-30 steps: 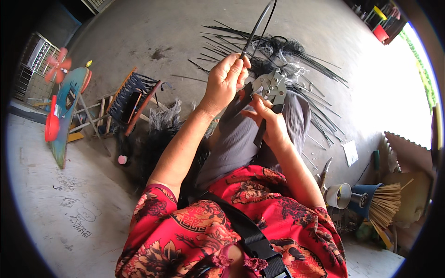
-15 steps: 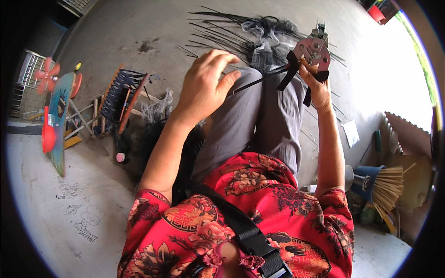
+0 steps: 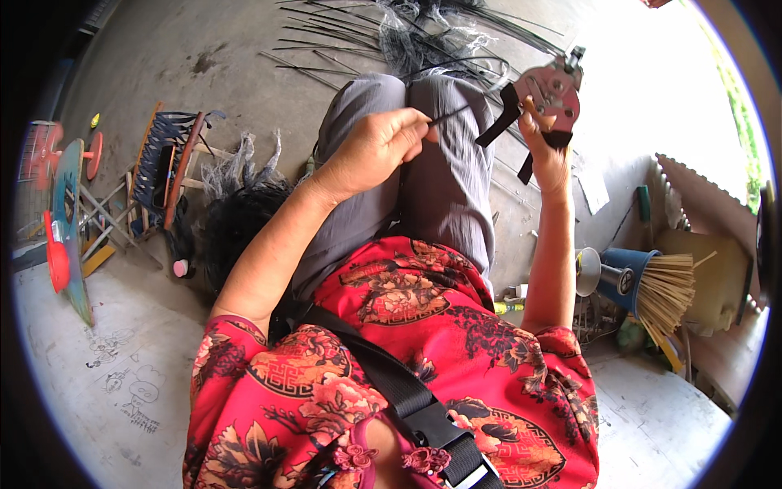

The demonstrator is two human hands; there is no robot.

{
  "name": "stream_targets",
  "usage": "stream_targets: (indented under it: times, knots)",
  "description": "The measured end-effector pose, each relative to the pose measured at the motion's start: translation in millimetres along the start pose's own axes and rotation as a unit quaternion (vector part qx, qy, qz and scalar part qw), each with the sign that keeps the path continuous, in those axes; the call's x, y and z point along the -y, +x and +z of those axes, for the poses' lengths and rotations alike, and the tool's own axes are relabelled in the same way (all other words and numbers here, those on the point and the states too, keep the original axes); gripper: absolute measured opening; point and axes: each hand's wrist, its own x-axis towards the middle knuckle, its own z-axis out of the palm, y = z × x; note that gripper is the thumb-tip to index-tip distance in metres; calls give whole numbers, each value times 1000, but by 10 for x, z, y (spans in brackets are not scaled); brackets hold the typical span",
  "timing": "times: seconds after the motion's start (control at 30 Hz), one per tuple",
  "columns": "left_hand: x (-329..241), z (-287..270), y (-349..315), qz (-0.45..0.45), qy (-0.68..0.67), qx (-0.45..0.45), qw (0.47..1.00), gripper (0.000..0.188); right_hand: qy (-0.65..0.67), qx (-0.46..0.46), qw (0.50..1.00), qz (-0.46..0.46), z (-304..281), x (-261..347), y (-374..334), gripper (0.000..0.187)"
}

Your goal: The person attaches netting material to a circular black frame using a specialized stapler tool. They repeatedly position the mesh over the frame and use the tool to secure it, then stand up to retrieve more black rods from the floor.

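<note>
The left hand (image 3: 375, 147) is pinched closed, thumb against fingers, on the near end of a thin black strip (image 3: 450, 116). The strip leaves the fingertips and slants up and away to the right, over the person's right knee, toward the tool; whether it touches the tool is unclear.

The right hand (image 3: 549, 159) is wrapped on the tool (image 3: 551, 91), its thumb and fingers about the handle end, with the head standing up beyond the grip. The tool's dark handles are spread apart; its head is too blurred to tell whether the jaws part. The two hands are well apart, the right one farther out.

The tool has a rounded, riveted metal body with a dull reddish sheen, and flat black handles. The strip is smooth, narrow and slightly bent. Below it, the grey trousers (image 3: 444, 183) fall in soft, creased cloth. On the concrete floor (image 3: 244, 94) past the knees, slim, stiff black rods (image 3: 515, 27) fan out around crumpled, clear plastic wrap (image 3: 397, 42). The shirt (image 3: 407, 297) is red with dark and orange flowers, crossed by a flat black woven strap (image 3: 391, 379).
</note>
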Motion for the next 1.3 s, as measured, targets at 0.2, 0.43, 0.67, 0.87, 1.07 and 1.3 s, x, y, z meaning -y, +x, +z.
stream_targets:
  times: [0.2, 0.43, 0.67, 0.87, 1.07, 1.3]
  knots:
    - [-392, -220, 154, 56, -38, -97, 993, 28, 137, 35, 984, 107, 523, -37, -485, 30]
    - [-443, -274, 114, 117, 60, -191, 973, 22, 40, 82, 982, 165, 420, -30, -938, 29]
    - [-479, -211, 46, 207, 238, -257, 913, 21, -76, 147, 971, 171, 575, 861, -379, 25]
    - [-531, -249, 69, 266, 312, -315, 856, 16, -148, 158, 968, 125, 734, 995, -208, 28]
    - [-430, -344, 75, 299, 416, -337, 790, 26, -164, 169, 960, 150, 862, 1239, -133, 32]
    - [-322, -528, 61, 274, 477, -285, 785, 30, -214, 157, 959, 103, 1012, 1100, -68, 26]
